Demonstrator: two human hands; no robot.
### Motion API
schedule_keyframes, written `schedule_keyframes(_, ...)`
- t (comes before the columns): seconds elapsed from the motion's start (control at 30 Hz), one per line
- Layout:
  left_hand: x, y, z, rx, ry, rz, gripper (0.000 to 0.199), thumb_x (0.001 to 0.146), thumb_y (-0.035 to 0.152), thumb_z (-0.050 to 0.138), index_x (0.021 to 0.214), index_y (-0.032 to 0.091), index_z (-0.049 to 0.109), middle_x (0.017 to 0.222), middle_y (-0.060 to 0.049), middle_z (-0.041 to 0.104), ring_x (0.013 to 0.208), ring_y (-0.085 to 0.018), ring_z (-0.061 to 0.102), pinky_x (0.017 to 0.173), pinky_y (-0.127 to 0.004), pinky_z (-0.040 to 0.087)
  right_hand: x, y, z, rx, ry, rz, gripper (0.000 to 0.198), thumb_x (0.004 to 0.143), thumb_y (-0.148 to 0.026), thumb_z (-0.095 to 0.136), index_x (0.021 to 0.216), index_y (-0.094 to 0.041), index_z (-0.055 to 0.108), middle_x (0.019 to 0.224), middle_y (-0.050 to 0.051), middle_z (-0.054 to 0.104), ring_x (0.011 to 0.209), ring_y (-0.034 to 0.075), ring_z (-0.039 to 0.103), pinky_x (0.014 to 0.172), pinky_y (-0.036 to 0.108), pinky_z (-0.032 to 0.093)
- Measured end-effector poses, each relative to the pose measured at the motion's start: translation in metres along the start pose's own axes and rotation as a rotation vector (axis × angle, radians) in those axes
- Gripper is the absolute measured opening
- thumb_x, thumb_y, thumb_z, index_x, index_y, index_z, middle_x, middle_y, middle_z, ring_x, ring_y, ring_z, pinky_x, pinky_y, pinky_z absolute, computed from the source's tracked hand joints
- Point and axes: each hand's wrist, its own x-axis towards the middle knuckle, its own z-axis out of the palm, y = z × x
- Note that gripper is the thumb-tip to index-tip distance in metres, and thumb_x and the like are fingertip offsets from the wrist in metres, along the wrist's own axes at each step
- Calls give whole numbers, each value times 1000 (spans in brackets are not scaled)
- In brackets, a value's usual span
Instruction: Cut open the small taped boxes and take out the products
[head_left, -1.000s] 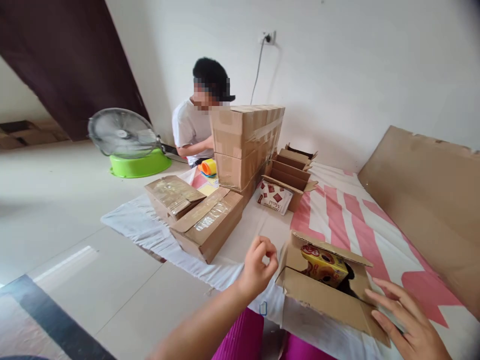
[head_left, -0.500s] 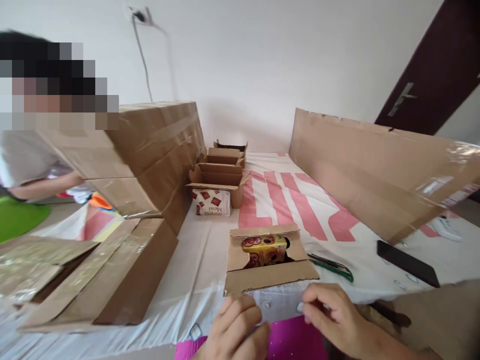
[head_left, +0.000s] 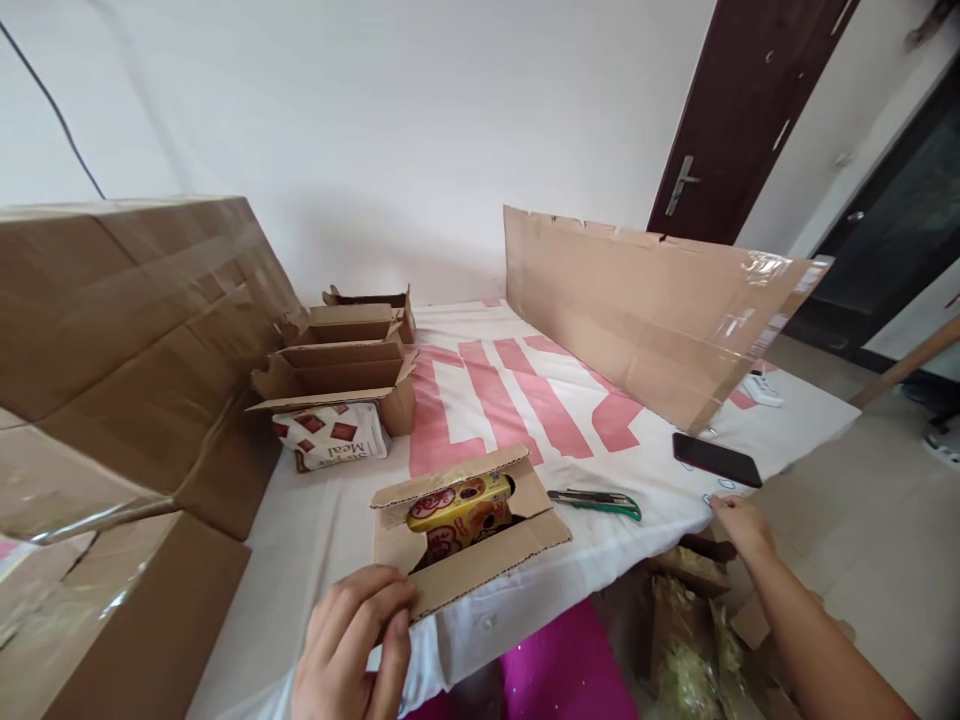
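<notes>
Head view: left hand (head_left: 351, 638), fingers loosely parted, now touches the open box (head_left: 491, 562); right hand (head_left: 742, 528), grip unclear, has moved near the phone (head_left: 716, 459).

At six o'clock we see a matt, rough-edged cardboard carton (head_left: 491, 572) around a glossy printed yellow box (head_left: 480, 518), between four and five a smooth green plastic cutter (head_left: 616, 505), toward three a cardboard panel (head_left: 607, 310) with shiny clear tape (head_left: 766, 263).

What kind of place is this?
Maybe a plain room used for working: a cloth-covered table holds a cardboard box with a yellow pack inside, and a green cutter beside it.
</notes>
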Motion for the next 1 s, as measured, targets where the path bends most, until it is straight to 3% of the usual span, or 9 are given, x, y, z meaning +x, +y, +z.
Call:
schedule_keyframes(0.17,2,-2,-6,-40,-61,-50,13,89,17,52,96,22,63,97,-8,64,91,-20,63,75,-28,53,2,4,1,-69,73,20,28,72,-45,61,66,-18,65,75,20,66,75,36,66,63,49,47)
schedule_keyframes(0.33,21,-3,-21,-200,-281,-156,23,96,21,40,86,23,60,81,-4,65,75,-17,64,65,-25,53,-8,-19,-4,-34,256,-289,34,75,-48,50,85,-20,67,96,21,64,100,39,58,81,54,44)
schedule_keyframes(0.47,42,-4,-23,-183,-492,-167,25,95,19,40,82,23,60,81,-4,66,75,-17,62,67,-27,52,-35,-82,-6,158,329,-748,29,83,-41,44,79,-20,63,82,12,67,83,29,60,85,47,45)
schedule_keyframes(0.57,54,-4,-14,-115,-640,-59,18,86,16,53,99,24,64,102,-5,69,102,-22,62,94,-40,48,-74,-143,-16,387,197,-960,28,90,-42,47,77,-23,62,79,7,67,81,23,60,81,38,48)
schedule_keyframes(0.67,58,-4,-4,28,-717,-15,23,80,31,65,102,25,67,123,-7,63,126,-32,49,112,-62,25,-120,-197,-30,510,8,-1192,39,97,-44,39,84,-23,69,101,10,66,99,23,61,86,37,50)
schedule_keyframes(0.73,54,-5,2,163,-671,-45,25,82,46,64,91,23,69,134,-10,56,134,-40,39,110,-70,18,-146,-221,-36,465,-110,-1370,45,97,-53,35,98,-27,72,132,10,55,121,27,52,97,44,47)
schedule_keyframes(0.8,45,-7,5,274,-579,-69,32,85,52,59,85,21,68,143,-11,48,139,-44,29,107,-71,25,-165,-235,-38,370,-169,-1500,46,94,-59,37,109,-31,71,152,8,35,136,34,36,104,53,41)
schedule_keyframes(0.87,34,-9,5,333,-465,-107,28,88,47,57,94,21,65,148,-13,41,139,-42,32,104,-63,37,-173,-240,-38,303,-138,-1542,37,93,-54,46,112,-32,69,156,8,28,139,37,30,105,57,38)
schedule_keyframes(1.0,8,-15,2,352,-196,-309,33,92,37,52,119,19,49,141,-18,45,115,-29,60,83,-42,58,-170,-237,-32,316,31,-1451,29,92,-35,56,118,-24,61,140,14,47,122,29,51,98,47,47)
